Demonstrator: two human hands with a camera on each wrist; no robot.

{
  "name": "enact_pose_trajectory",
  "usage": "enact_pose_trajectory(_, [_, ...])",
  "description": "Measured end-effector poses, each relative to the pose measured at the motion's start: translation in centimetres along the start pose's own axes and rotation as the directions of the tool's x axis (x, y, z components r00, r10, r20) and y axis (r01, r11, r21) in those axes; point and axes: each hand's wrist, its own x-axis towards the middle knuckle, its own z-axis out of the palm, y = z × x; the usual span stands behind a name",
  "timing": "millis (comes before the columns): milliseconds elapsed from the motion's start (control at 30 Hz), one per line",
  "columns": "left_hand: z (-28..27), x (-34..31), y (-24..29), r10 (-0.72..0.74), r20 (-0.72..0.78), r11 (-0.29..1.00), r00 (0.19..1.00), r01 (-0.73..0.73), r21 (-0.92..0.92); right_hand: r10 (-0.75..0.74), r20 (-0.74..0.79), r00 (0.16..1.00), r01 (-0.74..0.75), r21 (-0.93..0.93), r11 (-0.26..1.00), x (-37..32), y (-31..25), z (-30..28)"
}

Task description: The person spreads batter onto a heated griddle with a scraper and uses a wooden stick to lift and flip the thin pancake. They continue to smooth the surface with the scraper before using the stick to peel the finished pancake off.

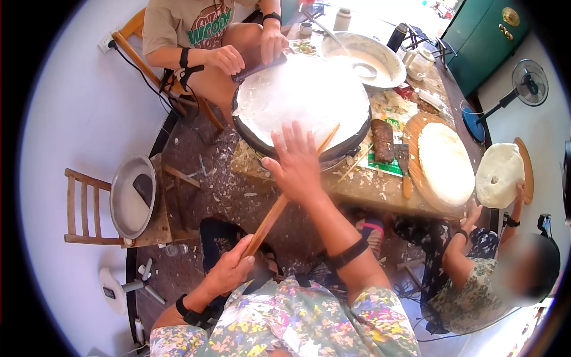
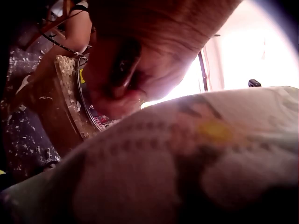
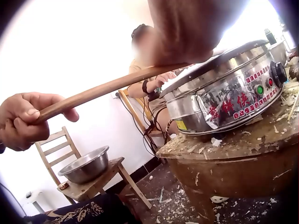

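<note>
My left hand (image 1: 232, 266) grips the near end of a long wooden stick (image 1: 269, 225), fingers curled round it. The stick slants up under my right hand, and its tapering tip overlaps the white sheet of batter (image 1: 303, 89) on the round electric griddle (image 3: 217, 100). Above the griddle's near edge, my right hand (image 1: 295, 166) lies palm down over the stick with its fingers straight and spread. In the right wrist view, the left hand (image 3: 25, 120) pinches the stick's end between thumb and fingers. A sleeve covers much of the left wrist view.
Across the griddle, another person holds a dark scraper (image 1: 259, 66) at its rim. A batter basin (image 1: 386, 53), brown block (image 1: 382, 141), spatula (image 1: 403, 163) and wooden board with pale flatbread (image 1: 446, 163) sit rightward. A person at right holds flatbread (image 1: 499, 172). A metal basin (image 1: 122, 205) stands left.
</note>
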Motion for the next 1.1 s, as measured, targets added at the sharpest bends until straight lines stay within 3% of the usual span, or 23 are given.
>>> enact_pose_trajectory(200, [-0.3,-0.4,2.6,-0.182,-0.006,0.946,0.983,0.174,-0.274,-0.043,0.103,0.994,0.046,-0.026,0.999,2.5,-0.8,1.3])
enact_pose_trajectory(433, [-1.2,-0.3,3.6,-0.221,0.026,0.881,0.975,0.211,-0.423,-0.097,0.202,0.974,0.106,-0.030,0.994,4.6,-1.4,2.6])
enact_pose_trajectory(867, [-4.8,-0.7,2.8,-0.232,-0.089,0.727,0.969,0.111,-0.677,-0.312,0.325,0.893,0.311,0.056,0.949,11.0,-6.7,8.5])
enact_pose_trajectory(1100, [-6.6,-0.1,1.9,-0.209,-0.139,0.684,0.968,0.043,-0.728,-0.343,0.406,0.847,0.357,0.044,0.933,13.5,-8.6,10.3])
